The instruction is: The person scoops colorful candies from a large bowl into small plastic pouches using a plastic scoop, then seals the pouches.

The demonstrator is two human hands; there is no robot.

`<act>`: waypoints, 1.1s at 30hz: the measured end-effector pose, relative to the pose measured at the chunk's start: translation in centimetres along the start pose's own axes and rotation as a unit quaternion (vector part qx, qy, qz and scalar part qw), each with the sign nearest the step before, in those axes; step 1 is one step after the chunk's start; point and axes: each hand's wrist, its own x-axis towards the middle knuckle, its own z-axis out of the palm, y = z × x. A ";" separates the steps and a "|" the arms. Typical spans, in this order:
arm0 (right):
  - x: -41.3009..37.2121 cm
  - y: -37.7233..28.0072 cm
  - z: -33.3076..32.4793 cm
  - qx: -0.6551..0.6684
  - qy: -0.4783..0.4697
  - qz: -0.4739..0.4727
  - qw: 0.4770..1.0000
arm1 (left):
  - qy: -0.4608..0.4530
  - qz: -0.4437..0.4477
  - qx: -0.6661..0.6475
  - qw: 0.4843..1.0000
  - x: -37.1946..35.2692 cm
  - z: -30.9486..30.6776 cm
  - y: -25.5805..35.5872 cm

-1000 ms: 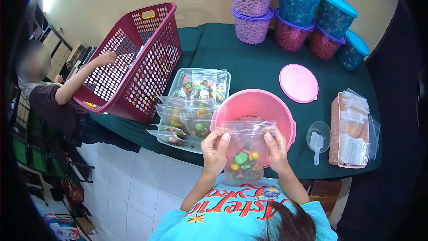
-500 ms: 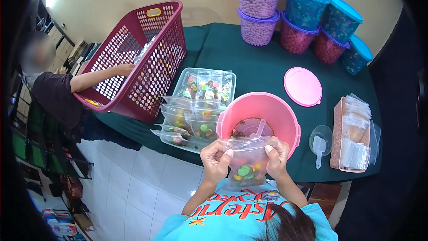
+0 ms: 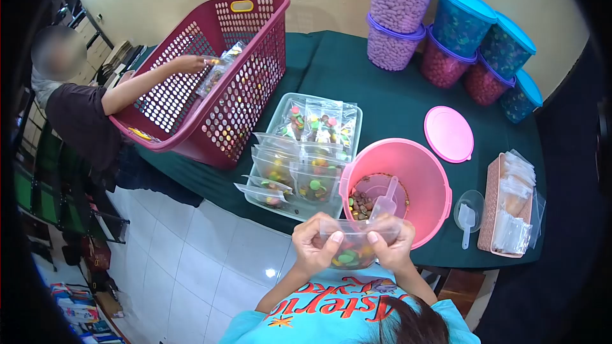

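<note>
A clear bag of colourful candy (image 3: pixel 349 255) hangs between my hands, near my chest. My left hand (image 3: pixel 317 242) pinches its top edge on one side, thumb on top. My right hand (image 3: pixel 390 242) grips the other side the same way. Just beyond them is a pink tub (image 3: pixel 432 200) with a scoop (image 3: pixel 385 200) and some candy at its bottom. To the left, a clear tray (image 3: pixel 354 124) holds several filled bags (image 3: pixel 315 181), some standing and some lying flat.
A maroon basket (image 3: pixel 191 129) stands at the left, where another person's hand (image 3: pixel 191 64) reaches inside. Several lidded tubs (image 3: pixel 456 19) are stacked at the back. Rightward lie a pink lid (image 3: pixel 449 134), a small bowl with a scoop (image 3: pixel 467 218) and a box of empty bags (image 3: pixel 492 207).
The view has shifted, so the table items appear further right. My hands have come closer together, and the bag's top is folded lower. The other person's hand has moved over bags in the basket.
</note>
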 end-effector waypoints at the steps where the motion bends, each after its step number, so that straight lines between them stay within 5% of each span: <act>1: -0.1 0.1 0.4 -0.021 -0.011 -0.023 0.999 | 0.001 0.000 0.000 1.000 0.1 -0.4 0.0; 9: -0.6 0.1 2.9 -0.019 0.038 -0.045 0.998 | -0.081 0.007 -0.016 0.997 0.6 -3.3 -0.2; 16: -3.3 -0.9 4.4 -0.007 0.038 -0.018 0.999 | -0.284 -0.034 0.007 0.958 0.4 -4.8 1.9; 26: -7.5 -2.4 4.8 -0.132 -0.070 -0.065 0.987 | -0.223 -0.080 -0.018 0.971 -5.8 -5.9 2.6; 33: -14.9 -3.2 4.3 -0.129 -0.010 0.057 0.990 | -0.279 -0.138 0.010 0.950 -10.7 -5.2 3.9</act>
